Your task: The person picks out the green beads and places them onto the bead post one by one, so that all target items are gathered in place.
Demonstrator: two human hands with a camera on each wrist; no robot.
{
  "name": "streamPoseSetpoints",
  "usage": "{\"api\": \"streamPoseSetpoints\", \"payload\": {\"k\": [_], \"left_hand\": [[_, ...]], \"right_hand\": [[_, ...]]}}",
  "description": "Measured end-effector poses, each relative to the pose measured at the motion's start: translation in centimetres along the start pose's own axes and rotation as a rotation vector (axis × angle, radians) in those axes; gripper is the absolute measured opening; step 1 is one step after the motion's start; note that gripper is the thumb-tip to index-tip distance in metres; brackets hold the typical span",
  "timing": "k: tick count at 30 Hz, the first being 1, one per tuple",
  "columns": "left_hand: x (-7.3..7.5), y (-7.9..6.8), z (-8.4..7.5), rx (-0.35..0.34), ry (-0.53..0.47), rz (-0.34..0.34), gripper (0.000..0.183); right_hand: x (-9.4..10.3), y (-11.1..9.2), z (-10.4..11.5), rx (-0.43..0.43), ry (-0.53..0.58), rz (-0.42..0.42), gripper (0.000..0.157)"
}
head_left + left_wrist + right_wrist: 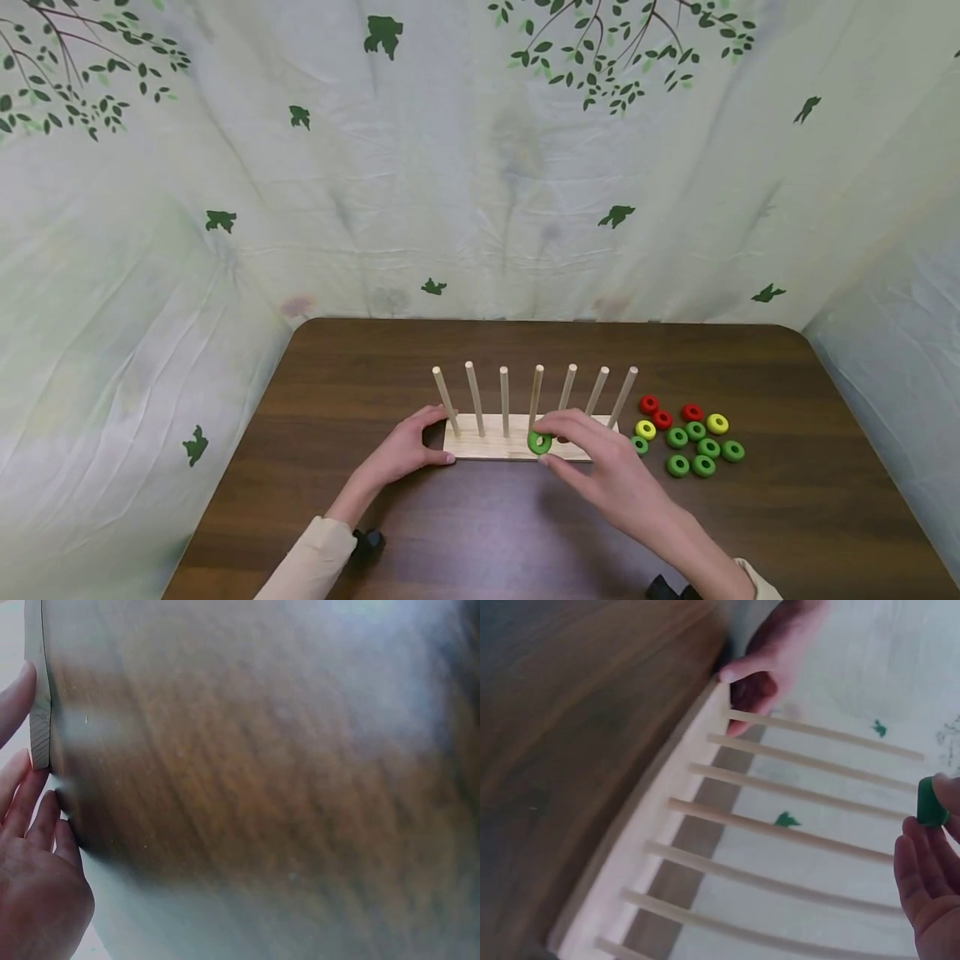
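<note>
A wooden peg rack (pixel 487 448) stands on the table, with several upright pegs in a row along its flat base. My left hand (pixel 405 448) grips the left end of this base, thumb at the front corner and fingers round the back. In the left wrist view, the fingers (pixel 46 817) lie against the board's end. Between thumb and fingertips, my right hand (pixel 618 467) pinches a green ring (pixel 537 451). The ring overlaps the base before the middle peg in the head view; in the right wrist view, the same green ring (pixel 930 804) appears near the peg tops.
Right of the rack lie loose rings: several green rings (pixel 708 448), red rings (pixel 692 412) and yellow rings (pixel 717 424). One green ring (pixel 640 446) lies close to the rack's right end. A leaf-patterned curtain (pixel 480 208) hangs behind the brown table (pixel 360 358).
</note>
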State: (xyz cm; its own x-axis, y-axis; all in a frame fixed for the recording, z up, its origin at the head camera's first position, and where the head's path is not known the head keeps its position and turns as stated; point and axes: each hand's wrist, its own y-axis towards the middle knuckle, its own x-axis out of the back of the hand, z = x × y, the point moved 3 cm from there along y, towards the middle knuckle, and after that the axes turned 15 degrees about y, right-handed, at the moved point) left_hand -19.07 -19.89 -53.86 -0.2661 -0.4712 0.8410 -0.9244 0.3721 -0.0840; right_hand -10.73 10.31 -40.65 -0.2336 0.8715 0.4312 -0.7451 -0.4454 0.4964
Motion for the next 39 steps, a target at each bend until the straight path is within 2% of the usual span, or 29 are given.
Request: {"api": "streamPoseSetpoints", "payload": {"k": [8,15,26,39], "left_hand": [[0.0,0.1,0.0,-0.014,0.009,-0.012,0.070],[-0.1,0.1,0.1,-0.005,0.012,-0.004,0.070],[-0.1,0.2,0.1,-0.009,0.000,-0.003,0.070],[0.1,0.1,0.0,-0.010,-0.018,-0.005,0.070]], "right_hand": [[0.0,2.2,1.5,0.114,0.015,0.012,0.040],[-0.2,3.8,2.4,0.125,0.024,0.033,0.037],[-0.7,6.2,2.9,0.159,0.025,-0.007,0.035],[-1.4,8.7,3.1,0.239,0.035,0.043,0.037]]}}
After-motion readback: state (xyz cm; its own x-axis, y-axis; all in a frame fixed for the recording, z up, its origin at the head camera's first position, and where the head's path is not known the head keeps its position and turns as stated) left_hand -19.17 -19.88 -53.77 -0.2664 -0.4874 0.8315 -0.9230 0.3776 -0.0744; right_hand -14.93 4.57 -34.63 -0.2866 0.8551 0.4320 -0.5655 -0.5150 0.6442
